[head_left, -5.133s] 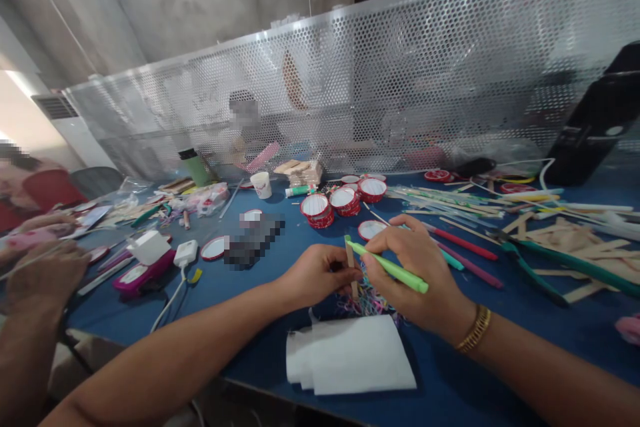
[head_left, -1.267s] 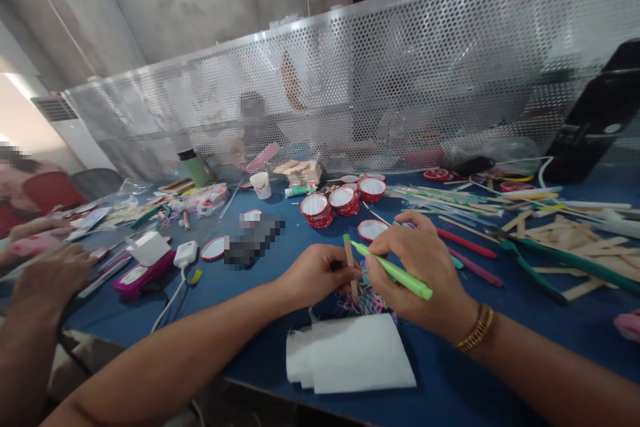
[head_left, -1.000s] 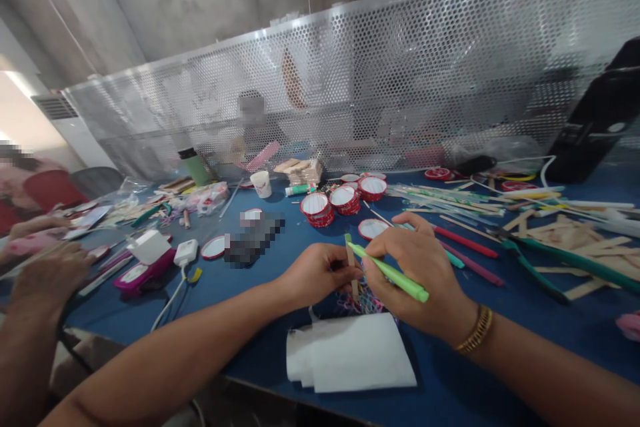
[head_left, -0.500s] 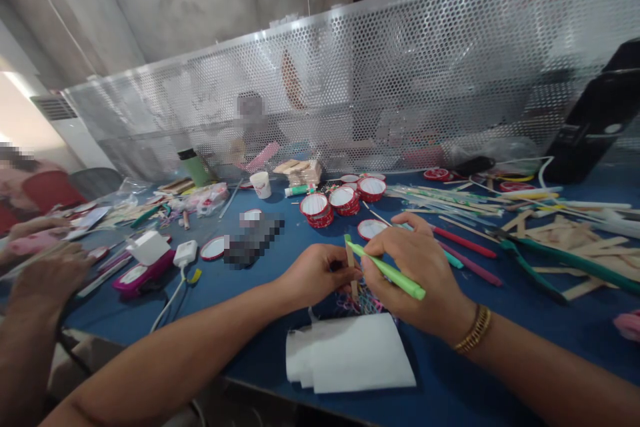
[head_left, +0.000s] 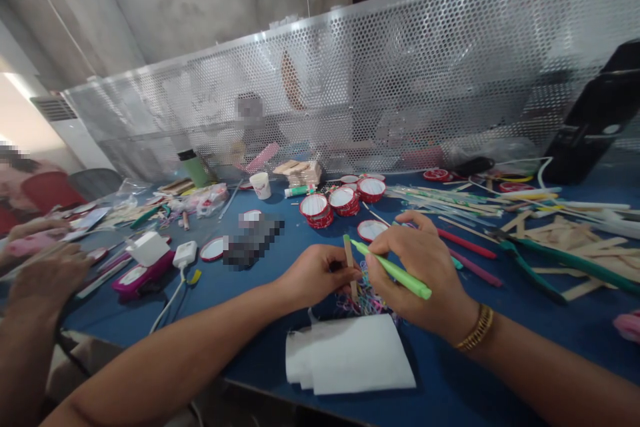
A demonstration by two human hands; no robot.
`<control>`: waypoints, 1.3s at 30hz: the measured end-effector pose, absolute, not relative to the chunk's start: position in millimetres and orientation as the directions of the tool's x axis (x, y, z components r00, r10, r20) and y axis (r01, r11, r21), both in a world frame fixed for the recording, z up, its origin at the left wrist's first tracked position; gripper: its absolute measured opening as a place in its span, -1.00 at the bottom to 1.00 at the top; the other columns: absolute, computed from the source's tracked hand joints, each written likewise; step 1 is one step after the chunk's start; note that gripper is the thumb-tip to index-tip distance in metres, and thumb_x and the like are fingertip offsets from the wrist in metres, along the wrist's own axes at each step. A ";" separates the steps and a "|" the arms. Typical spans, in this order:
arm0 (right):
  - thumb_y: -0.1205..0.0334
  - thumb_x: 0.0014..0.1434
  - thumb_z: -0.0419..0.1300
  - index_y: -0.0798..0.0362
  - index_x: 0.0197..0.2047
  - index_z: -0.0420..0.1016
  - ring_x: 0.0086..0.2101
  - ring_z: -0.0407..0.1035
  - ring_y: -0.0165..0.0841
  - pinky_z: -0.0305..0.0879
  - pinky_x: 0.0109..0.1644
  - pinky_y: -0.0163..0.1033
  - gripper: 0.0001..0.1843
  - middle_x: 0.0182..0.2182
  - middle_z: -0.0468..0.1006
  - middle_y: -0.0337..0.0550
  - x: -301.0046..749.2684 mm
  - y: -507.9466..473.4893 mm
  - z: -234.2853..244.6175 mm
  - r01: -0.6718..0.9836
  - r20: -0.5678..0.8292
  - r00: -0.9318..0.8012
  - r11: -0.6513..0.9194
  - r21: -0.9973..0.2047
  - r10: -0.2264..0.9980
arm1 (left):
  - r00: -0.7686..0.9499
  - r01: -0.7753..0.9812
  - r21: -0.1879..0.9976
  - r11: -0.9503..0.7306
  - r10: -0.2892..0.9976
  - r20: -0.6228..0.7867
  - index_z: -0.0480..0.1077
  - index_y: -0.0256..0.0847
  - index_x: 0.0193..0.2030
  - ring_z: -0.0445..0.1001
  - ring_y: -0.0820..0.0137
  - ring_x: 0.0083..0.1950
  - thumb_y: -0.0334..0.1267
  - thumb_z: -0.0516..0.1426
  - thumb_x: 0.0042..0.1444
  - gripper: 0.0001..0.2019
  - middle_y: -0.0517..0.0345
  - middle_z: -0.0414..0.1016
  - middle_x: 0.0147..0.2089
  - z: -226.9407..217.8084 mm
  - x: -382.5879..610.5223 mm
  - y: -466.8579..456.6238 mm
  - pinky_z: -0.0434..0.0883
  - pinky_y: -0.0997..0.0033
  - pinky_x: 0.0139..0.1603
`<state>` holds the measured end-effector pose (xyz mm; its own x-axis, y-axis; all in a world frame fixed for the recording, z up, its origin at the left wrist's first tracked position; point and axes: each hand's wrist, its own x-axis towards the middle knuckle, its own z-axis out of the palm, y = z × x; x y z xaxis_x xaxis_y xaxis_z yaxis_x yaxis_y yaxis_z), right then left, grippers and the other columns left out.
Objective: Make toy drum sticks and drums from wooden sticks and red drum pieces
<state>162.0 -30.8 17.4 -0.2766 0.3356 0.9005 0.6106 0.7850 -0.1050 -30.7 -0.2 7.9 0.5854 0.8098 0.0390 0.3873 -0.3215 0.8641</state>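
My left hand [head_left: 315,275] is closed, pinching a small wooden stick [head_left: 349,253] that stands upright over a heap of coloured rubber bands [head_left: 367,297] on the blue table [head_left: 240,293]. My right hand [head_left: 425,273] grips a light green pen-like tool [head_left: 395,270] whose tip points left, close to the stick. A gold bracelet [head_left: 477,328] sits on my right wrist. A folded white paper [head_left: 350,353] lies just in front of both hands.
Red-rimmed round lids [head_left: 343,200] lie behind my hands. Green-handled pliers [head_left: 530,267], wooden sticks [head_left: 575,240] and coloured pens [head_left: 465,243] fill the right side. A white charger [head_left: 185,253] and pink case [head_left: 140,277] lie left, near another person's hands [head_left: 45,273]. A perforated metal screen [head_left: 400,80] closes the back.
My right hand and the green tool shift slightly up and down beside the stick. My left hand stays in place, and the other person's hands at the left move a little.
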 end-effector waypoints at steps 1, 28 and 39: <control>0.37 0.12 0.17 0.01 -0.38 0.29 -0.48 0.36 -0.39 0.19 0.07 0.06 -0.88 -0.53 0.44 -0.30 161.8 -31.2 17.4 0.610 0.900 -0.278 0.786 -0.105 0.336 | 0.582 0.389 0.866 -0.315 0.813 0.035 0.39 -0.28 -0.41 0.33 0.47 -0.47 0.01 0.19 0.14 -0.66 0.21 0.42 -0.49 7.6 -30.9 -0.1 0.26 0.51 -0.44; 0.34 0.17 0.14 0.01 -0.35 0.33 -0.47 0.37 -0.39 0.16 0.08 0.03 -0.93 -0.52 0.47 -0.32 159.3 -31.3 19.4 0.589 0.878 -0.306 0.798 -0.130 0.369 | 0.606 0.413 0.826 -0.383 0.793 0.064 0.41 -0.28 -0.38 0.36 0.46 -0.43 -0.08 0.16 0.19 -0.72 0.18 0.44 -0.45 6.7 -32.2 0.6 0.29 0.50 -0.39; 0.34 0.17 0.15 0.00 -0.33 0.34 -0.47 0.39 -0.39 0.16 0.09 0.03 -0.93 -0.49 0.50 -0.31 159.9 -33.1 20.0 0.579 0.888 -0.281 0.802 -0.146 0.364 | 0.590 0.451 0.789 -0.417 0.803 0.086 0.44 -0.30 -0.37 0.38 0.45 -0.42 -0.13 0.14 0.20 -0.74 0.14 0.49 -0.43 7.5 -32.5 -0.2 0.29 0.50 -0.39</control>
<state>159.9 -33.1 20.0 -0.2814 0.3643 0.8878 0.5791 0.8022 -0.1456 -32.5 -0.2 7.5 0.5904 0.8025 0.0860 0.4512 -0.4165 0.7893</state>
